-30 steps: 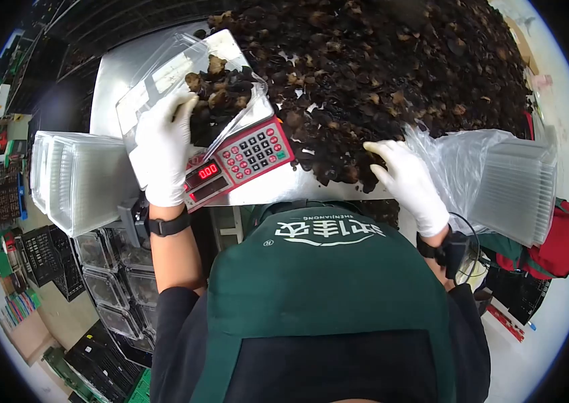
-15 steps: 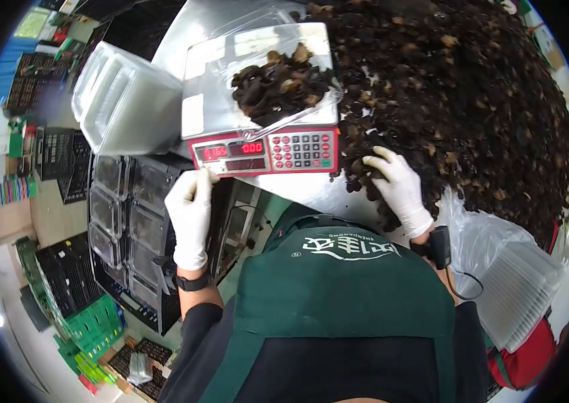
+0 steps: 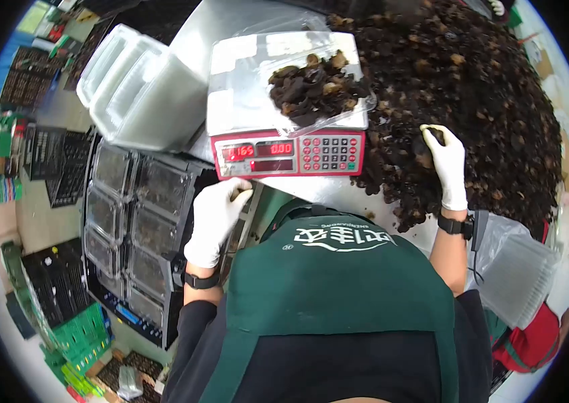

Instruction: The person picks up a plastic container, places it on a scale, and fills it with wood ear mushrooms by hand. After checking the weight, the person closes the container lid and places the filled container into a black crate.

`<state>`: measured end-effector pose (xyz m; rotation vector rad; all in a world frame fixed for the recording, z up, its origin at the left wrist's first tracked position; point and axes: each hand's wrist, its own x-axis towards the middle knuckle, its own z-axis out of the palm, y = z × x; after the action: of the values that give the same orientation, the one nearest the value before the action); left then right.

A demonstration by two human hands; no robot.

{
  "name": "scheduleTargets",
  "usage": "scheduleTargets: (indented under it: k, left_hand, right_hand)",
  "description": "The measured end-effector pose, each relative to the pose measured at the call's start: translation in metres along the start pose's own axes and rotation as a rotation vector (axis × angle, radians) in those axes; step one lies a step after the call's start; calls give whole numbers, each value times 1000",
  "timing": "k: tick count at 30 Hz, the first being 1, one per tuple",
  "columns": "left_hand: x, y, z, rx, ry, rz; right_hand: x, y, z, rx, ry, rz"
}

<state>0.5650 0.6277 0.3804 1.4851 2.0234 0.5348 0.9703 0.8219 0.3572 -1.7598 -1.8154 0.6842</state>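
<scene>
My left hand (image 3: 217, 218), in a white glove, is at the lower left corner of the red scale (image 3: 288, 166), its thumb and fingertips curled together; nothing shows in it. My right hand (image 3: 447, 161), also gloved, is over the heap of dark brown fungus pieces (image 3: 499, 101). Its thumb and index finger curve toward each other with a gap between them, and no piece can be made out in it. On the scale's metal pan (image 3: 237, 87), dark pieces (image 3: 315, 91) lie in a clear plastic tray (image 3: 365, 106). The red display shows digits.
Stacked clear containers (image 3: 143, 94) stand left of the scale. Below them, filled clear boxes (image 3: 153, 228) sit in a black crate. At the lower right are a stack of clear lids or trays (image 3: 516, 282) and a red bag (image 3: 533, 339). Green crates (image 3: 83, 336) stand at lower left.
My right hand has moved up and right, further over the heap. My left hand stays near the scale's corner, its fingers more curled. The view has shifted slightly, so the scale appears further right.
</scene>
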Motion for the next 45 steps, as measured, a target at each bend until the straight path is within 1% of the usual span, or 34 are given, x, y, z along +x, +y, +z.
scheduleTargets:
  k: [1, 2, 3, 4, 6, 7, 8, 10, 12, 14, 16, 17, 21, 24, 25, 28, 29, 30, 32, 34, 35, 38, 40, 42, 45]
  left_hand:
    - [1, 0, 1, -18, 10, 30]
    - [0, -1, 2, -37, 19, 57]
    - [4, -7, 8, -81, 87, 141]
    - [4, -4, 4, -109, 33, 112]
    - [8, -6, 4, -126, 28, 149]
    - [10, -4, 2, -127, -6, 133]
    - [12, -5, 4, -166, -1, 166]
    - [17, 1, 2, -221, -36, 160]
    - [22, 11, -1, -191, -53, 171]
    - [25, 17, -2, -222, -50, 168]
    - [28, 23, -5, -227, -65, 162]
    - [30, 25, -6, -229, -72, 155]
    - [32, 36, -10, -246, -84, 116]
    - [38, 42, -14, -251, -99, 100]
    - [40, 46, -15, -245, -85, 107]
    - [44, 50, -13, -246, -81, 83]
    - [45, 52, -14, -242, -93, 77]
    - [45, 53, -13, -235, -95, 77]
    - [46, 53, -12, -224, -92, 76]
    - [47, 50, -11, -219, -94, 65]
    - [48, 48, -11, -216, -94, 60]
    - [50, 47, -8, -236, -94, 31]
    - [53, 51, -9, -235, -96, 47]
    - [52, 54, -11, -228, -92, 42]
    - [53, 54, -16, -229, -51, 16]
  right_hand:
    - [1, -1, -2, 88, -8, -20]
    - [3, 1, -4, 197, -92, -3]
    - [5, 9, -5, 240, -82, -30]
    - [7, 14, 0, 293, -101, -64]
    - [0, -10, -13, 282, -140, -18]
    - [0, -13, -16, 345, -131, -20]
    - [0, -10, -16, 446, -112, -10]
    - [1, -8, -18, 755, -196, 101]
    - [-2, -15, -18, 996, -242, 186]
    - [-1, -9, -15, 1071, -269, 140]
    - [1, -2, -10, 1160, -287, 197]
    - [3, 3, -8, 1166, -310, 194]
    - [7, 4, -6, 1275, -301, 341]
    - [14, 13, 0, 1432, -421, 387]
    - [14, -5, -1, 1389, -346, 434]
    - [24, 8, 4, 1070, -279, 295]
    - [24, 5, 3, 852, -170, 282]
    - [26, 13, 3, 708, -129, 289]
    - [26, 22, 10, 448, -69, 198]
    - [20, 27, 7, -83, -7, -248]
    - [21, 25, 7, -111, -48, -291]
    - [29, 1, 22, -201, 9, -477]
    - [36, -1, 46, -244, -72, -589]
    - [44, 7, 66, -400, -217, -516]
    - [52, 6, 67, -19, -73, -427]
